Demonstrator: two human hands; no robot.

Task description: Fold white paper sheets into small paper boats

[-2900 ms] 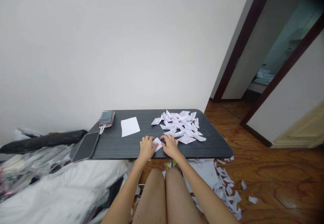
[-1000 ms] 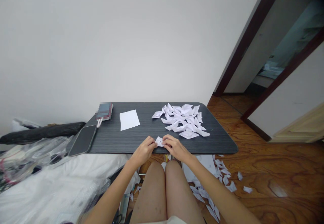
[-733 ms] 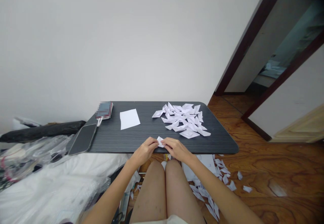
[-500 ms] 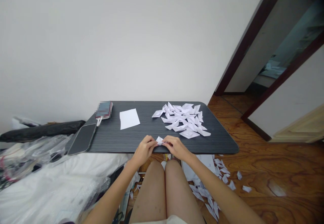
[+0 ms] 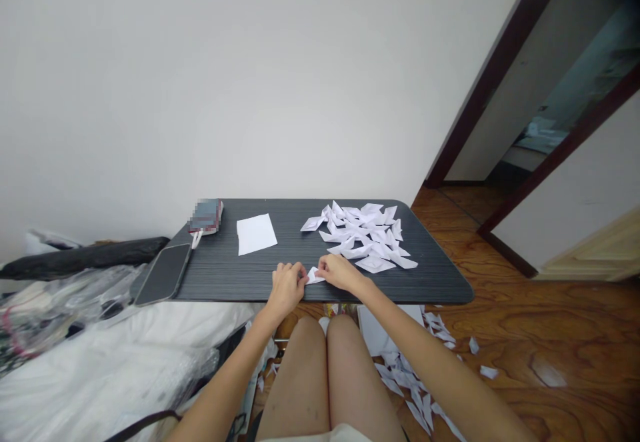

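Observation:
A small folded piece of white paper lies near the front edge of the dark tabletop, between my two hands. My left hand is at its left end, fingers curled and thumb against the fingertips. On the other side, my right hand pinches the paper's right part between thumb and fingers. A pile of folded white paper boats is spread over the right half of the table. Left of the pile rests a flat sheet of white paper.
A phone lies at the table's left end, with a small blurred packet behind it. More folded papers are scattered on the wooden floor. White bedding covers the left, and a wall stands behind the table.
My right hand has lifted slightly and turned over the paper, its fingers now curled down onto it. My left hand has shifted a little left, fingers more curled. The paper now looks like a low triangle.

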